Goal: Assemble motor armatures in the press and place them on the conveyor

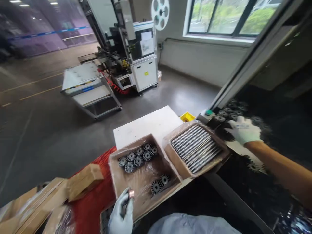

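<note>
My left hand, in a pale glove, pinches a small copper commutator between thumb and fingers. It is over the near left edge of a plastic-lined cardboard box. Inside that box stand several slotted armature cores, most grouped at the far side and two near the right wall. My right hand, also gloved, reaches far right, palm down, its fingers apart at a group of toothed cores on a dark surface. Its fingertips are partly blurred, and whatever lies under the palm is hidden.
A second lined box holds a row of metal shafts. Both boxes rest on a white table. A metal post and a green button stand by my right arm. Cardboard boxes lie at left on red material.
</note>
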`<state>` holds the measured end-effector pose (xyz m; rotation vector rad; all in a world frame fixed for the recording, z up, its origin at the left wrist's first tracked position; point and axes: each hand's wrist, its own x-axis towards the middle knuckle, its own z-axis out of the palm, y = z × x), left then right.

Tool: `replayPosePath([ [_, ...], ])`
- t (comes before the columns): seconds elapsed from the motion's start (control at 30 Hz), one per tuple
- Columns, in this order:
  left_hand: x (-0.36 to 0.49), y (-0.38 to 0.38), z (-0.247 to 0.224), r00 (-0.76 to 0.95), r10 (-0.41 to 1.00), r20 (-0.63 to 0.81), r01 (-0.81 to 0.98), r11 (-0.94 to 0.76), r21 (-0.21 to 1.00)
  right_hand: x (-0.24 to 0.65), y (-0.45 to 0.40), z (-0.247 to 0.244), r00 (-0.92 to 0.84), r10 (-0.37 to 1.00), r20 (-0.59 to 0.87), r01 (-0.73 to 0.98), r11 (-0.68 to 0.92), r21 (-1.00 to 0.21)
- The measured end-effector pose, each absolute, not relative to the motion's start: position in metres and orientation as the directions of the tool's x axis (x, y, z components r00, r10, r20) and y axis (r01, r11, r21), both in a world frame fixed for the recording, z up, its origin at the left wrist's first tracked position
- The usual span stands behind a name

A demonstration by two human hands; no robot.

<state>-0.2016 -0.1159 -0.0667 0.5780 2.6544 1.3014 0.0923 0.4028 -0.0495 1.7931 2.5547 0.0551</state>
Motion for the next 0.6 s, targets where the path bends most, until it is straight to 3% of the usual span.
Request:
replayPosePath([
  [0.1, -0.205, -0.125, -0.081, -0.902, 0.421, 0.102, 0.335, 0.529, 0.780, 0.050, 0.372, -0.026, -0.458, 0.881, 0.116, 0.864, 0.472, -0.176],
  [0.17, -0.203, -0.126, -0.087, -0.899, 0.417, 0.130, 0.343, 0.491, 0.801, 0.002, 0.314, -0.010, -0.669, 0.714, 0.206, 0.635, 0.694, -0.340],
  [0.2, -0.203, -0.126, -0.089, -0.897, 0.420, 0.138, 0.346, 0.472, 0.811, -0.025, 0.278, -0.007, -0.798, 0.563, 0.216, 0.444, 0.791, -0.422],
  [0.27, -0.203, -0.127, -0.092, -0.885, 0.443, 0.145, 0.360, 0.451, 0.817, -0.079, 0.205, -0.016, -0.996, 0.072, 0.048, 0.038, 0.860, -0.509],
  [0.3, -0.204, -0.129, -0.093, -0.874, 0.463, 0.147, 0.375, 0.451, 0.810, -0.103, 0.173, -0.026, -0.988, -0.144, -0.054, -0.098, 0.859, -0.503],
  [0.37, -0.206, -0.132, -0.094, -0.847, 0.507, 0.161, 0.422, 0.457, 0.783, -0.138, 0.126, -0.054, -0.894, -0.380, -0.236, -0.233, 0.846, -0.479],
  [0.5, -0.208, -0.137, -0.091, -0.779, 0.573, 0.255, 0.554, 0.440, 0.707, -0.160, 0.096, -0.099, -0.706, -0.473, -0.528, -0.201, 0.848, -0.490],
  [0.6, -0.209, -0.136, -0.088, -0.738, 0.591, 0.325, 0.628, 0.427, 0.650, -0.160, 0.098, -0.108, -0.718, -0.414, -0.559, -0.134, 0.871, -0.473],
])
